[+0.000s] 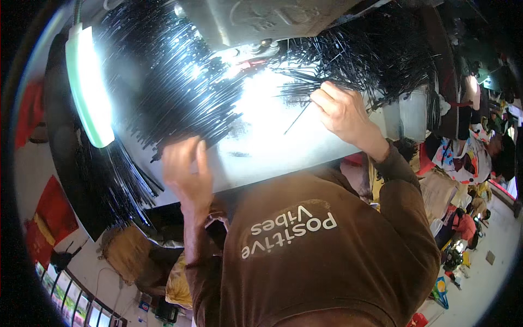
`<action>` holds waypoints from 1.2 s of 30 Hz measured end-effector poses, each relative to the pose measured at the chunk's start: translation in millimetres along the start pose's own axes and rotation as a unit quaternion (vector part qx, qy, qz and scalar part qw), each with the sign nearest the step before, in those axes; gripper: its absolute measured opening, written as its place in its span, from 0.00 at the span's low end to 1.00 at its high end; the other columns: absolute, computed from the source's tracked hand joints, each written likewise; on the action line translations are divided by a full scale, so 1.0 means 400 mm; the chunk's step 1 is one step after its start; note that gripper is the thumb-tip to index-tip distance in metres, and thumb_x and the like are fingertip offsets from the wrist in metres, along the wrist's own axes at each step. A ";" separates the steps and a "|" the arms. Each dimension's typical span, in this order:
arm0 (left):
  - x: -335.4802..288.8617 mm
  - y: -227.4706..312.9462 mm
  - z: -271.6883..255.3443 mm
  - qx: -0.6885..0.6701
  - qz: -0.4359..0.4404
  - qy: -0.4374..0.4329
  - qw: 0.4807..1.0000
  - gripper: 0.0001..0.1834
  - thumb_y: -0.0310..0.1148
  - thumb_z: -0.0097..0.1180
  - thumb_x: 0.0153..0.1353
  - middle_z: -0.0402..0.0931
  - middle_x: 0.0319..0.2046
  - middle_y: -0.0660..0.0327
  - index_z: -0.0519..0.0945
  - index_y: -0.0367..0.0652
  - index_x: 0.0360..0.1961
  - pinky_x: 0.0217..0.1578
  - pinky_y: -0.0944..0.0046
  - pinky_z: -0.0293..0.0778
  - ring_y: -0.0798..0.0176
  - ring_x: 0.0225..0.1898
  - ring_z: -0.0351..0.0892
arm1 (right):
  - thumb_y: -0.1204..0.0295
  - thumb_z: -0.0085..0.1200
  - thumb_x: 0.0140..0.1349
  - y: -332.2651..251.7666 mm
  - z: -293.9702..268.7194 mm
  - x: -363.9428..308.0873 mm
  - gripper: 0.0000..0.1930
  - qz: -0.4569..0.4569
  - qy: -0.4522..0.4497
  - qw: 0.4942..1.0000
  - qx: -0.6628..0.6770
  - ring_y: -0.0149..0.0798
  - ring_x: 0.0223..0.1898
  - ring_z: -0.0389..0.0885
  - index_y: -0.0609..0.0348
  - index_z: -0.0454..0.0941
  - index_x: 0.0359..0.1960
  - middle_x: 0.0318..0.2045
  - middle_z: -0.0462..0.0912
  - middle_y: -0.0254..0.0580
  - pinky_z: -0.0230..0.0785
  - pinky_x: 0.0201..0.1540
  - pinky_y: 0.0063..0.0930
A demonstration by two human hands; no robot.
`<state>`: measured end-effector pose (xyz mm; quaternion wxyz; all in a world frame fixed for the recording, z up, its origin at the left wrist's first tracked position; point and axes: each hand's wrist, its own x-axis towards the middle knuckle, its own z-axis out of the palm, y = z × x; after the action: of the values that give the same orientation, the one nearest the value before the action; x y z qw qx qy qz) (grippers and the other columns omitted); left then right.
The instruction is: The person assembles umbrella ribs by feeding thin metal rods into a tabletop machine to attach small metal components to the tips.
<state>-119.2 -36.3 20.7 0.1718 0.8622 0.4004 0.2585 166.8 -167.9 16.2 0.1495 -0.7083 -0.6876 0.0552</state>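
Over right, the right hand (344, 113) pinches a thin black rod (298, 117), likely light, springy, best end-held; left hand (188, 168) blurred, can't tell its grip.

Workshop: bright lamp (90, 87), heaped thin black rods (190, 103)

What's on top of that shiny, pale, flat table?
On the shiny pale table lie many long, thin black strips: a slanted layer at left, a tangled heap at right. Anything beneath them is covered, so I can't tell.
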 end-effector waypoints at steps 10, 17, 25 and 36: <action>-0.035 0.010 -0.001 -0.041 0.005 0.002 0.999 0.05 0.20 0.58 0.54 0.76 0.28 0.56 0.78 0.36 0.33 0.31 0.62 0.70 0.57 0.30 0.75 | 0.74 0.53 0.55 -0.022 -0.017 0.048 0.03 0.007 0.026 0.996 0.086 0.41 0.20 0.75 0.59 0.73 0.28 0.24 0.73 0.41 0.69 0.23 0.32; -0.054 0.009 -0.004 -0.052 0.007 -0.006 0.999 0.05 0.20 0.58 0.53 0.76 0.27 0.55 0.78 0.36 0.32 0.30 0.61 0.69 0.57 0.29 0.74 | 0.77 0.53 0.52 -0.090 -0.015 0.043 0.05 -0.044 -0.127 0.972 0.191 0.48 0.27 0.76 0.62 0.75 0.31 0.26 0.75 0.44 0.69 0.31 0.35; -0.057 -0.004 -0.007 0.001 -0.010 -0.017 1.000 0.05 0.22 0.59 0.51 0.75 0.25 0.56 0.78 0.37 0.30 0.32 0.58 0.66 0.56 0.30 0.72 | 0.78 0.53 0.53 -0.062 -0.017 0.104 0.06 0.072 -0.022 0.983 0.166 0.35 0.22 0.78 0.60 0.75 0.33 0.25 0.78 0.41 0.70 0.25 0.27; -0.056 -0.005 0.006 -0.012 0.022 -0.100 0.995 0.09 0.29 0.66 0.46 0.67 0.30 0.59 0.78 0.41 0.28 0.34 0.59 0.62 0.58 0.34 0.65 | 0.89 0.46 0.55 -0.107 0.044 0.036 0.09 0.181 0.009 0.746 0.641 0.32 0.31 0.80 0.64 0.66 0.34 0.31 0.73 0.40 0.77 0.30 0.23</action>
<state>-131.3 -52.8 11.0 0.2153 0.8903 0.3589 0.1793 121.3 -150.8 13.7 0.5612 -0.5577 -0.3483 0.5027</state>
